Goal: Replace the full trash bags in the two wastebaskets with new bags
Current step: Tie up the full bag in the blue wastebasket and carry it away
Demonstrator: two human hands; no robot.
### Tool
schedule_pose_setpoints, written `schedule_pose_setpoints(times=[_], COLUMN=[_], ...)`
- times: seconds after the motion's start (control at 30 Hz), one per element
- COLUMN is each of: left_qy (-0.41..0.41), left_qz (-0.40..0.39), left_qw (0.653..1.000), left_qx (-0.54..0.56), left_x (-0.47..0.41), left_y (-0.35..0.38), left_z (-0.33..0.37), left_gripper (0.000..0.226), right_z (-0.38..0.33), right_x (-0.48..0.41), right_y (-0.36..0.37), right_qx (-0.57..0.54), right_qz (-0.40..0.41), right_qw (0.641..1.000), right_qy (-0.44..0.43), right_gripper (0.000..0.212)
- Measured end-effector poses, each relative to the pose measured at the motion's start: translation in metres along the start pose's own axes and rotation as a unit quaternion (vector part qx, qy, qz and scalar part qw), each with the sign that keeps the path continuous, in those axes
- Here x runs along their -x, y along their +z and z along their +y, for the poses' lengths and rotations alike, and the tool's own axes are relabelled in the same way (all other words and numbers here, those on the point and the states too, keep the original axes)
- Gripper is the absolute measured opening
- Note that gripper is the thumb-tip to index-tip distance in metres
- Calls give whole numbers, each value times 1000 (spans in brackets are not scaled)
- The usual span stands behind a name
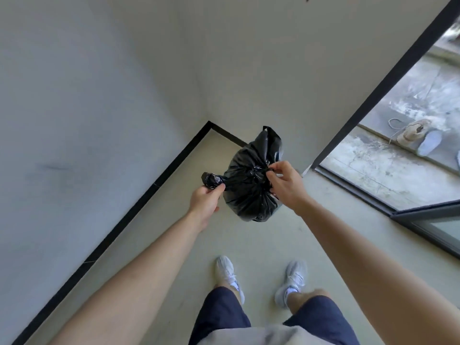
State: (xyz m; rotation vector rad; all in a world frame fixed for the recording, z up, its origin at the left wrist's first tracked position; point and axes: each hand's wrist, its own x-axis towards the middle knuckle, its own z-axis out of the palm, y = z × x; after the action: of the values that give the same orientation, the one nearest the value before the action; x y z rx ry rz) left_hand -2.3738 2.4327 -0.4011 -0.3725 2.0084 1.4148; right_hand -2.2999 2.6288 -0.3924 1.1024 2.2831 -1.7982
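Holding a full black trash bag up at frame centre, above the floor. Left hand pinching one twisted end of plastic at the bag's left, fingers closed. Right hand gripping the gathered neck with curled fingertips.

A pale greenish-grey smooth floor fills the lower middle of the view, bounded at the left and far side by a black baseboard strip that runs along the foot of the white walls and turns at the corner. Two white lace-up sneakers stand flat on this floor, side by side and slightly apart. To the right, past a dark metal door track, lies a rough stained concrete floor, and on it rest a worn beige shoe and, touching it, a light blue slipper.
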Motion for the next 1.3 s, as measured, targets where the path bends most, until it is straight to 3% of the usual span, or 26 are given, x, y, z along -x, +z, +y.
schedule_pose_setpoints(times=[0.1, 0.2, 0.37, 0.53, 0.83, 1.0, 1.13, 1.3], left_qy=[6, 19, 59, 38, 55, 36, -48, -147], left_qz=[0, 6, 175, 325, 533, 644, 749, 832], left_qw=[1000, 991, 951, 896, 759, 686, 618, 501], left_qx=[29, 130, 250, 300, 371, 337, 234, 189], left_x=[57, 110, 218, 331, 585, 743, 859, 962], left_y=[-27, -44, -65, -102, -211, -262, -286, -324], left_z=[10, 3, -40, -105, -294, -442, -546, -658], left_gripper=[20, 26, 24, 18, 20, 18, 17, 19], right_z=[-45, -66, -72, -73, -39, 21, 73, 135], right_x=[41, 76, 138, 247, 544, 757, 916, 1066], right_y=[-8, -6, 28, 86, 229, 315, 359, 423], right_qx=[0, 2, 49, 112, 200, 247, 256, 266], right_qz=[-45, -106, -234, -359, -560, -646, -692, -734], right_qw=[998, 990, 955, 898, 725, 592, 500, 428], right_qy=[-36, -91, -175, -230, -347, -414, -453, -456], right_gripper=[7, 7, 10, 20, 21, 22, 21, 19])
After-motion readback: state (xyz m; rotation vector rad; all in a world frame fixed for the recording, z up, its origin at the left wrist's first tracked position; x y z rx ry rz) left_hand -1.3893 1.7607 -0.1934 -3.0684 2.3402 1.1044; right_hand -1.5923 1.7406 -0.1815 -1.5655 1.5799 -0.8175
